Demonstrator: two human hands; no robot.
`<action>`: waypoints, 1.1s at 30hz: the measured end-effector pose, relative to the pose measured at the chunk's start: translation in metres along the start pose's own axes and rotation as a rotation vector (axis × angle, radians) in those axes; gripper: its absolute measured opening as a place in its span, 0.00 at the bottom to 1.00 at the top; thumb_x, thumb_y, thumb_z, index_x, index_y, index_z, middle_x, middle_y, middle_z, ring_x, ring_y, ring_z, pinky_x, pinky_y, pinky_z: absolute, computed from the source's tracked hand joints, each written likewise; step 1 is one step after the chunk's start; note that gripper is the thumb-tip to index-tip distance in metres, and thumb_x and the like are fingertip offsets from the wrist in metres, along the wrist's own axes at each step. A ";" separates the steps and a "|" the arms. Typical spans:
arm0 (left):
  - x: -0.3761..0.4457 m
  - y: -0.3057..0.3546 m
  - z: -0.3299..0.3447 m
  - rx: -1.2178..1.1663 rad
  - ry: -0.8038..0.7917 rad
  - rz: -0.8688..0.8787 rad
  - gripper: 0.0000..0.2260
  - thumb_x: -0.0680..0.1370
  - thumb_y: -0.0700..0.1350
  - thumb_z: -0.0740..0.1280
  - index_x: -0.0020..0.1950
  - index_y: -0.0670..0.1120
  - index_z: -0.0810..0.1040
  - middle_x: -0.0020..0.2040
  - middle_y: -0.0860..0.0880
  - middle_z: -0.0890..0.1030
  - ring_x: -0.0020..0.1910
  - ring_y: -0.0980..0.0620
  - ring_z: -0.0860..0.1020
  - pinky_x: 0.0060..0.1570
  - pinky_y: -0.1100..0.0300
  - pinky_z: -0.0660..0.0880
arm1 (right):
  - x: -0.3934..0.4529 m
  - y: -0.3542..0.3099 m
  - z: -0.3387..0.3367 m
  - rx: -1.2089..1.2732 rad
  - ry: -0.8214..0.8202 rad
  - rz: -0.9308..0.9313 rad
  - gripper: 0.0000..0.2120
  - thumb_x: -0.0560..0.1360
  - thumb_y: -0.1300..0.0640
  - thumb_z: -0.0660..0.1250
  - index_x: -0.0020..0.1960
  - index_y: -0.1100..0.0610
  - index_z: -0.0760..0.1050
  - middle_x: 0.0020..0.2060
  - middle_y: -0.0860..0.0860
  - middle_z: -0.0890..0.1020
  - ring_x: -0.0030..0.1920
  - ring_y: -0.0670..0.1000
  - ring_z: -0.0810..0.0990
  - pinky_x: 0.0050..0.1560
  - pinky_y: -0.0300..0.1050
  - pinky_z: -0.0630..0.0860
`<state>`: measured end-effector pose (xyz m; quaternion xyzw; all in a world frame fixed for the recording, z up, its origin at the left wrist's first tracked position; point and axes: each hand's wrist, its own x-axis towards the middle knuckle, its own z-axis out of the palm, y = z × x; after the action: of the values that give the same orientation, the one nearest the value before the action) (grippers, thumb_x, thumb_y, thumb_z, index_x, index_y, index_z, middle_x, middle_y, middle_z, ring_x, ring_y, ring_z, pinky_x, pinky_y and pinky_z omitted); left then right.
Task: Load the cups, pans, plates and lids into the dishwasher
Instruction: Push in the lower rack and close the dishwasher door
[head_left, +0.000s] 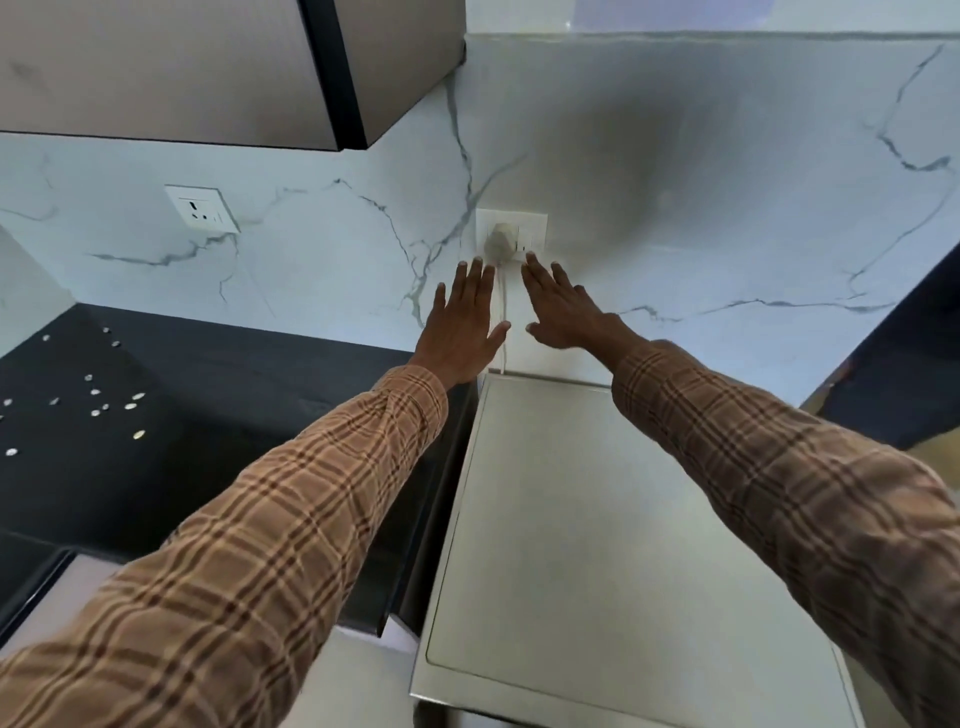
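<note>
White appliance top (597, 519), presumably dishwasher, seen below both outstretched arms, long axis running away from viewer toward marble wall (727, 182). Left hand (462, 322) and right hand (566, 312) held flat, fingers straight and spread, nothing gripped, equally near socket (511, 234) with plug. Cups, pans, plates, lids not visible; dishwasher door cut off below.

Wall (675, 156) — glossy, seemingly marble.

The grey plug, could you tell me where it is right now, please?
In the head view the grey plug sits in the white socket plate on the marble wall, just above both open hands, behind the white appliance top.
</note>
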<state>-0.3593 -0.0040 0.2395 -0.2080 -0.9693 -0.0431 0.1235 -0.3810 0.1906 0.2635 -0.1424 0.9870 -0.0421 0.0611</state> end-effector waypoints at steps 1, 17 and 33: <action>0.005 -0.005 0.003 -0.011 -0.002 0.011 0.34 0.86 0.58 0.54 0.84 0.41 0.45 0.85 0.43 0.45 0.84 0.43 0.45 0.81 0.40 0.51 | 0.007 0.001 -0.001 0.001 -0.005 0.006 0.46 0.80 0.51 0.67 0.82 0.60 0.37 0.81 0.52 0.35 0.81 0.63 0.42 0.74 0.68 0.60; 0.036 -0.047 0.053 -0.159 -0.022 0.193 0.32 0.84 0.50 0.60 0.84 0.43 0.49 0.84 0.43 0.51 0.83 0.42 0.52 0.79 0.41 0.56 | 0.033 -0.011 0.043 0.000 0.072 0.183 0.44 0.77 0.56 0.69 0.83 0.57 0.44 0.82 0.47 0.39 0.76 0.62 0.57 0.58 0.64 0.76; -0.179 0.016 0.140 -0.244 -0.445 0.469 0.26 0.86 0.53 0.55 0.82 0.58 0.48 0.82 0.42 0.55 0.78 0.39 0.61 0.61 0.33 0.76 | -0.176 -0.066 0.221 0.087 -0.168 0.337 0.41 0.78 0.59 0.67 0.81 0.40 0.48 0.81 0.55 0.46 0.74 0.68 0.58 0.61 0.68 0.74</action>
<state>-0.2255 -0.0407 0.0589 -0.4428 -0.8860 -0.0828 -0.1100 -0.1657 0.1636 0.0712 0.0248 0.9856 -0.0619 0.1555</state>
